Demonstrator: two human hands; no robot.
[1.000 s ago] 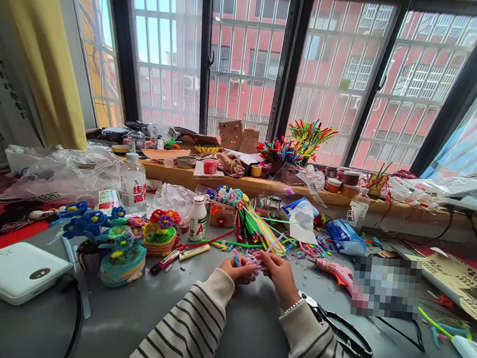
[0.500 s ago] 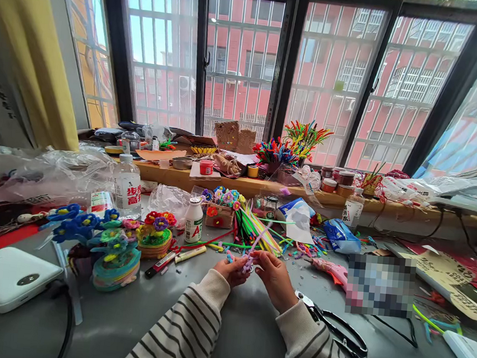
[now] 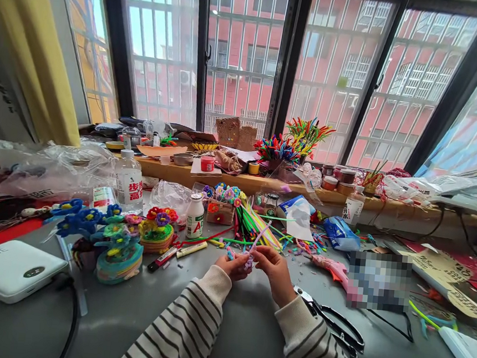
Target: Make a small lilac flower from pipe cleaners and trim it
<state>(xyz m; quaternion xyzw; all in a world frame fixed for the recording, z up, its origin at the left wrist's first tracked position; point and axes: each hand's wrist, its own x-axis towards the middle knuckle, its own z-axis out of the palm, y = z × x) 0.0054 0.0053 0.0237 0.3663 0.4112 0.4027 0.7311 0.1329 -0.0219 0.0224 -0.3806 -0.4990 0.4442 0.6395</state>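
Note:
Both hands meet over the grey table around a lilac pipe cleaner (image 3: 261, 235), its free end pointing up and its lower part bent into small loops. My left hand (image 3: 234, 265) is closed on the looped part. The fingers of my right hand (image 3: 272, 268) pinch the pipe cleaner from the other side. Just beyond the hands lies a bundle of green, yellow and pink pipe cleaners (image 3: 255, 225). Black-handled scissors (image 3: 336, 324) rest beside my right forearm.
Pipe-cleaner flowers in a pastel pot (image 3: 118, 263) and a white power bank (image 3: 11, 270) stand to the left. A white bottle (image 3: 195, 217) and a marker (image 3: 191, 249) are nearer the middle. A pink glue gun (image 3: 333, 268) and a blue packet (image 3: 341, 234) lie to the right.
The view has shifted slightly. My right fingers have moved in closer to the left hand and now grip the pipe cleaner more tightly at its loops.

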